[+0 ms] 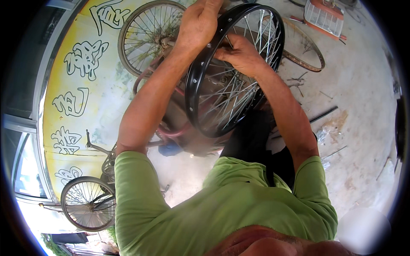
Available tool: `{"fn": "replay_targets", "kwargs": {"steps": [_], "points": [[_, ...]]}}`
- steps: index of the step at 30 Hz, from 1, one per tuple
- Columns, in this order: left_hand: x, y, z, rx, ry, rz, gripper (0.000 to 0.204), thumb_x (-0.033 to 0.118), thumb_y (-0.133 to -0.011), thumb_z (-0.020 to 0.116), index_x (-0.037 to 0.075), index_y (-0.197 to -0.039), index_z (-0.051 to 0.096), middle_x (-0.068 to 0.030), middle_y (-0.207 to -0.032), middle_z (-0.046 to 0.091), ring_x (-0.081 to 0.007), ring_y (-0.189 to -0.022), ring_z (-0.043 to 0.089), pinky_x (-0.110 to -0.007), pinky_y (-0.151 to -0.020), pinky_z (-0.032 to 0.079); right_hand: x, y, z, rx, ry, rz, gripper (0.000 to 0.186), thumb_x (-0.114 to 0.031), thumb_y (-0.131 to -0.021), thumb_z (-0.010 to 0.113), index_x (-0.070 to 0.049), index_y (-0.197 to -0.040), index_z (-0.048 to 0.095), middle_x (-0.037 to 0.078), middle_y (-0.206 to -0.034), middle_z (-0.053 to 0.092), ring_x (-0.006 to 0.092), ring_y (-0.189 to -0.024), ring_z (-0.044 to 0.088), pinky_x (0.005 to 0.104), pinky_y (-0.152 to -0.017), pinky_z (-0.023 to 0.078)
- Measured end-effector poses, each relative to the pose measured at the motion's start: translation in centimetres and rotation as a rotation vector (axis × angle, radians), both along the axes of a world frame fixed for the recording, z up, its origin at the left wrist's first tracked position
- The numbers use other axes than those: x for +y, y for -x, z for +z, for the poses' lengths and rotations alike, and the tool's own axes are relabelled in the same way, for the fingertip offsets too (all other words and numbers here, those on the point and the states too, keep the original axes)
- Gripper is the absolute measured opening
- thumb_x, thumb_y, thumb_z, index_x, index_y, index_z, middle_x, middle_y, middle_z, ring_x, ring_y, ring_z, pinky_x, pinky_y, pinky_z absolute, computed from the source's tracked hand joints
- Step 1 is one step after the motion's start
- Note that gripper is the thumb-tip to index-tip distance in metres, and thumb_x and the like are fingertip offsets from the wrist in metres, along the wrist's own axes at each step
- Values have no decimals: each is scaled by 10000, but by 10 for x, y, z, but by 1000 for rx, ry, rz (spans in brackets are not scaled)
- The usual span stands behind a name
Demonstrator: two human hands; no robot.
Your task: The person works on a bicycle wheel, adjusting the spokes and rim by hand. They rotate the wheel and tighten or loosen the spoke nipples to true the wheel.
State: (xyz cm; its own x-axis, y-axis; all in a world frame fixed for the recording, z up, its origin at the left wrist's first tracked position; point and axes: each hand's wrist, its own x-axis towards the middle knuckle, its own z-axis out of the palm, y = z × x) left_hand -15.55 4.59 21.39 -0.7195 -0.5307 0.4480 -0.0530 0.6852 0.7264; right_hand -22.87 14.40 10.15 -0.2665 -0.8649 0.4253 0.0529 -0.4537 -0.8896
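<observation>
A bicycle wheel with a black rim (194,81) and shiny metal spokes (232,96) stands tilted in front of my body, its lower part near my dark-clothed legs. Along the rim's outer face, small holes or fittings show as bright spots. My left hand (200,23) is closed beside the upper left of the rim, at the outer side; its fingertips are cut off by the top edge, so what they hold is hidden. From the right, my right hand (241,55) reaches in at the spokes. Its thumb and fingers are pinched close to the rim's inner side, on something too small to make out.
A dirty bicycle wheel (128,42) on a reddish frame stands behind at the left. Another bicycle (89,204) leans by the yellow lettered wall (55,106). A rusty bare rim (319,55), an orange-and-white basket-like object (326,19) and a black rod (324,114) lie on the floor at right.
</observation>
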Motion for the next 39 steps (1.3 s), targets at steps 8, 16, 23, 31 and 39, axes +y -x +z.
{"fn": "replay_targets", "kwargs": {"steps": [8,16,23,31,39], "points": [[8,-3,6,-25,43,27,499,439,-1090,502,-4,-887,609,0,-789,542,-122,-780,479,-310,-714,427,2,6,-2,-72,16,112,298,-102,-947,749,-8,-1218,668,46,-1084,727,119,-1023,667,294,-943,533],[6,1,5,-50,52,33,519,473,-1088,484,-6,-948,628,-45,-825,585,-156,-821,518,-335,-772,454,-7,4,-7,-5,-4,1,288,-103,-951,745,-10,-1213,671,43,-1119,723,122,-1055,670,287,-965,532],[8,-2,8,-70,105,36,525,475,-1086,488,-22,-990,628,-62,-852,600,-167,-849,530,-352,-809,466,-7,9,-15,-78,13,67,402,-127,-926,765,-6,-1286,634,99,-1134,741,184,-1062,702,328,-975,537],[4,0,3,-49,81,87,525,469,-1082,505,-28,-1057,671,-81,-912,657,-176,-885,574,-352,-842,481,-8,4,-5,15,-30,-16,429,-149,-930,759,1,-1308,622,120,-1113,753,192,-1027,709,340,-951,540],[3,-2,7,-138,144,7,704,607,-1054,419,-14,-1227,702,-142,-1099,748,-239,-964,697,-363,-889,532,-9,8,-11,-54,71,87,386,-135,-936,748,-2,-1281,637,118,-1116,748,187,-1004,708,336,-931,544]]}}
